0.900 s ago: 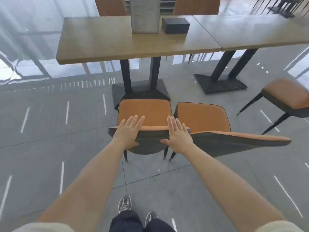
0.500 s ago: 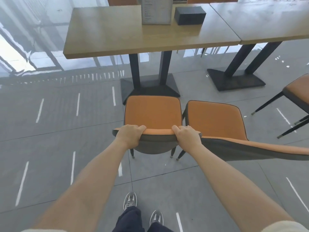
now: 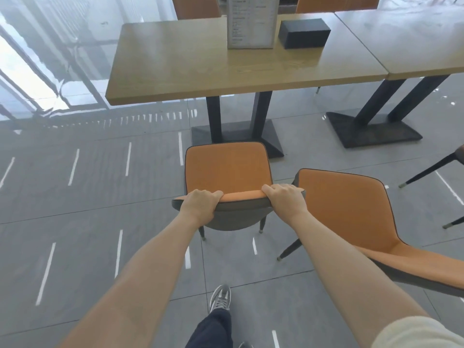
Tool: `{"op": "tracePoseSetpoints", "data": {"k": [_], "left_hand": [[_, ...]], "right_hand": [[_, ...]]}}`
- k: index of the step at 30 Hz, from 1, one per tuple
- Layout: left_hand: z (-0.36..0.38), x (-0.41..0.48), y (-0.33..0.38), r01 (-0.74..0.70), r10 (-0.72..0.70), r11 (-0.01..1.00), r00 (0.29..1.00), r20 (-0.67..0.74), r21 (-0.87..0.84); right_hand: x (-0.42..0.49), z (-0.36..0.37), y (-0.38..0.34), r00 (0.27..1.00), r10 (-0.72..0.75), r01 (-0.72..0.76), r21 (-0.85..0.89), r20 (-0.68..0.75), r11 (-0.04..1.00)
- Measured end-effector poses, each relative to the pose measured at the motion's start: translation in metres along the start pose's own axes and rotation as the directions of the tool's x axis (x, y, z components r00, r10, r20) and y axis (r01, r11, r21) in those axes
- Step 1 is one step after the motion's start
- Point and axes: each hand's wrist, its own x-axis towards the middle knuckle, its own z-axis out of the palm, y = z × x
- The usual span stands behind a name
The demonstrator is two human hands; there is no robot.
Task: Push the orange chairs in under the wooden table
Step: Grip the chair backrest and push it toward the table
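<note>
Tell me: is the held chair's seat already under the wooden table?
No. The held chair sits wholly in front of the wooden table edge, near its base.

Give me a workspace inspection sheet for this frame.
Surface: wooden table, mostly bare; grey tiled floor.
Job's things: left orange chair short of the table; right orange chair further back, angled.
Clutter: menu stand, black box.
Grips: left hand and right hand closed on the left chair's backrest.
Cables: nothing seen.
Surroundings: second table, more chairs, glass wall at left.
</note>
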Motion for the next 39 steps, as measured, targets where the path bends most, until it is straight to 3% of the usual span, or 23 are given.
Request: {"op": "tracePoseSetpoints", "data": {"k": [11,20,30,39], "left_hand": [[-0.012,0.066,-0.041,0.062,-0.064,0.998,0.996,-0.07,-0.026],[-0.024,0.101,-0.087,0.055,-0.056,0.998,0.995,-0.084,-0.015],[-0.031,0.104,-0.139,0.091,-0.089,0.996,0.993,-0.075,0.019],[-0.031,0.101,-0.14,0.089,-0.088,0.996,0.994,-0.069,0.008]], "right_hand": [[0.096,-0.012,0.02,1.0,0.018,-0.019,-0.035,-0.025,0.999],[0.148,-0.017,0.012,0.998,0.001,0.002,0.039,-0.066,0.999],[0.177,-0.013,-0.024,0.994,-0.014,0.025,0.104,-0.112,0.994],[0.178,-0.014,-0.026,0.997,-0.017,0.023,0.078,-0.081,0.997]]}}
